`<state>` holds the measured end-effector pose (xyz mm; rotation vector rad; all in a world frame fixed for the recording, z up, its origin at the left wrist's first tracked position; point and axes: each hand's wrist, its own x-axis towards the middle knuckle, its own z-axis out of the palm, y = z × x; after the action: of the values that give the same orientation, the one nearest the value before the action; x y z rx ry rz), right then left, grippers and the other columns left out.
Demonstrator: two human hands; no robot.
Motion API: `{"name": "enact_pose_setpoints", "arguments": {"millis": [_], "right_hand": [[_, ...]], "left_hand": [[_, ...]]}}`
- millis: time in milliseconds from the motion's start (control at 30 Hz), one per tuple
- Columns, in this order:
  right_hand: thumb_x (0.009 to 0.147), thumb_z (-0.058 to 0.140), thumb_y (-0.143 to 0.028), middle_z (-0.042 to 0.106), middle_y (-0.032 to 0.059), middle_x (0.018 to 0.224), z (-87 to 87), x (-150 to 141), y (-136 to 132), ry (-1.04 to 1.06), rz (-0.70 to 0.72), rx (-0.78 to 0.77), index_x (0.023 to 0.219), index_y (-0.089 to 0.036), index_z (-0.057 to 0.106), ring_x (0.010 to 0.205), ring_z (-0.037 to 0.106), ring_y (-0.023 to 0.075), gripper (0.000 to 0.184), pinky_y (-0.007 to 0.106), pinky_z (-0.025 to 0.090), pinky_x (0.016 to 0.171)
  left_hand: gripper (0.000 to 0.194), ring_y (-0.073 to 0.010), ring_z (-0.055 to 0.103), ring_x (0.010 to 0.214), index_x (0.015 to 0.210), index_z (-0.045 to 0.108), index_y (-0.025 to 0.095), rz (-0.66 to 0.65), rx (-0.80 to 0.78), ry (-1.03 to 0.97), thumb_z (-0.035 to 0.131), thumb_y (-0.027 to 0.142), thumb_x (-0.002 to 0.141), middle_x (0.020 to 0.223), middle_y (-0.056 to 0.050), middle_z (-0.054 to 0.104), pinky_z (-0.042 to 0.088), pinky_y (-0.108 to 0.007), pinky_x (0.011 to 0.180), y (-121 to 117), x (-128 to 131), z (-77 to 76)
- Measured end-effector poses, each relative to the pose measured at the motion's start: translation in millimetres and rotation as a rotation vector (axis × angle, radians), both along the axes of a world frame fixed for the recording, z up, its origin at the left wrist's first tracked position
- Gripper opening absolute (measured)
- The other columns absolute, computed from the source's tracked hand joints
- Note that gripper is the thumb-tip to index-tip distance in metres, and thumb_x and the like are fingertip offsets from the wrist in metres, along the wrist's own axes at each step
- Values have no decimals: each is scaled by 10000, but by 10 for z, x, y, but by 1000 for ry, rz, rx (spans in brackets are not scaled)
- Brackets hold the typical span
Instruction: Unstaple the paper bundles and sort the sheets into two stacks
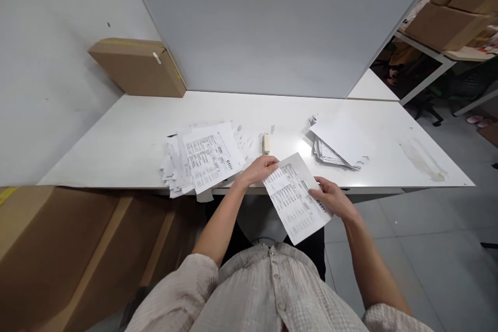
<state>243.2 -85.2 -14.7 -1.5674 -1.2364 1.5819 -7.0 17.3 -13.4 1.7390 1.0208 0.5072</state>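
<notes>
Fingers [272, 162] of the left hand [256, 170] pinch the printed sheet [296, 202] near its upper left corner, while the right hand [335, 199] grips its right edge, thumb lying over the print. Whether one page or several are held cannot be told. The sheet is tilted above the person's lap, its top reaching over the front edge of the bench [389, 140]. A light, even grip from both sides would likely keep it flat and uncreased, and shifting the right thumb outward would uncover more text. Beyond the left hand stands a small cream block [266, 143]. To its left lies an untidy printed pile [210, 153], partly overhanging the bench; to its right, a blank-topped stack [339, 137]. Farther back on the left is a cardboard box [136, 70].
</notes>
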Motion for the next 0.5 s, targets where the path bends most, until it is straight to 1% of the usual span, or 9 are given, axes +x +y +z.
{"name": "enact_pose_setpoints", "arguments": {"millis": [33, 100, 133, 200, 267, 333, 400, 500], "right_hand": [[754, 641, -403, 704, 54, 866, -61, -33, -1, 16, -50, 5, 1354, -218, 423, 768, 671, 236, 664, 348, 549, 631], [749, 647, -375, 695, 15, 794, -171, -75, 6, 52, -125, 24, 1446, -242, 258, 712, 660, 210, 810, 327, 536, 606], [747, 647, -369, 689, -1, 768, -219, -90, 15, 65, -147, 32, 1462, -258, 212, 682, 651, 198, 844, 317, 528, 589], [747, 641, -368, 682, -16, 754, -295, -122, 44, 77, -166, 52, 1465, -279, 198, 657, 637, 185, 848, 309, 517, 578], [743, 635, -372, 679, -10, 760, -348, -161, 85, 64, -184, 78, 1458, -268, 230, 665, 633, 186, 829, 314, 516, 596], [737, 634, -370, 675, -2, 752, -384, -200, 130, 32, -201, 102, 1449, -242, 265, 669, 630, 187, 812, 319, 514, 612], [731, 636, -362, 668, -2, 736, -407, -230, 172, 6, -220, 117, 1437, -234, 299, 653, 624, 182, 793, 315, 507, 611], [720, 644, -351, 659, -6, 718, -428, -250, 216, -18, -255, 128, 1423, -233, 334, 635, 616, 174, 778, 302, 499, 601]], "left_hand": [[280, -197, 590, 697, 988, 659, 209, 68, 4, -13, 475, 349, 831, 844, -60, 657, 448, -303, 608, 3, 1, -57], [362, -205, 598, 754, 1175, 576, 204, 260, 59, -20, 422, 313, 867, 885, -75, 656, 457, -323, 677, 9, -2, -187], [392, -208, 596, 787, 1236, 530, 195, 357, 115, -13, 388, 283, 881, 904, -84, 650, 457, -335, 714, 14, -3, -254], [428, -212, 581, 871, 1293, 472, 184, 493, 259, 4, 350, 210, 884, 971, -102, 625, 448, -351, 786, 28, -4, -382], [464, -214, 556, 956, 1307, 455, 195, 536, 390, 10, 345, 140, 861, 1040, -107, 584, 436, -356, 841, 48, 1, -488], [501, -214, 537, 1005, 1308, 455, 206, 538, 459, 12, 344, 93, 832, 1081, -108, 546, 428, -358, 873, 69, 6, -565], [528, -210, 537, 1007, 1307, 456, 208, 534, 471, 16, 338, 68, 811, 1102, -108, 521, 427, -359, 885, 88, 8, -609], [546, -199, 550, 967, 1302, 463, 199, 531, 461, 23, 328, 51, 794, 1088, -105, 512, 434, -351, 876, 107, 2, -632]]}}
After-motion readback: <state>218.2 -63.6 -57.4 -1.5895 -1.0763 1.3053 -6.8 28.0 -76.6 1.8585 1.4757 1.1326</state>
